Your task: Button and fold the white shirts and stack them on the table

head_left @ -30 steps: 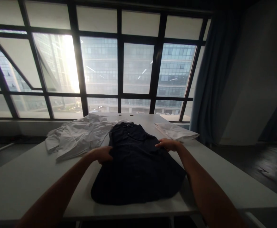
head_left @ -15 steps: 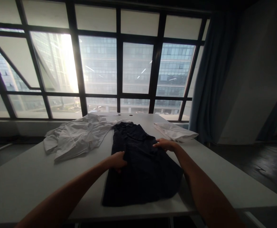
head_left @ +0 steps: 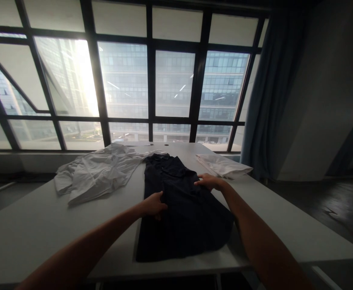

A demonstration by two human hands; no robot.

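Observation:
A dark navy shirt [head_left: 188, 225] lies lengthwise on the white table [head_left: 104, 241], its collar toward the window and its hem near the front edge. My left hand [head_left: 154, 204] is closed on the shirt's left side, around mid-length, with the cloth pinched between thumb and fingers. Across from it, my right hand [head_left: 209, 182] grips the shirt's right side a little farther up. The fingertips of both hands are partly lost against the dark cloth. Folds run over the upper part of the shirt near the collar.
Rumpled white shirts [head_left: 98, 171] lie in a heap at the left, one sleeve reaching the navy collar. At the right rests a folded white garment [head_left: 223, 165]. Behind the table stand a large window [head_left: 173, 84] and a blue curtain [head_left: 264, 104].
My left hand has moved slightly to the right, drawing the shirt's left side and lower left corner inward. My right hand has stayed nearly in place.

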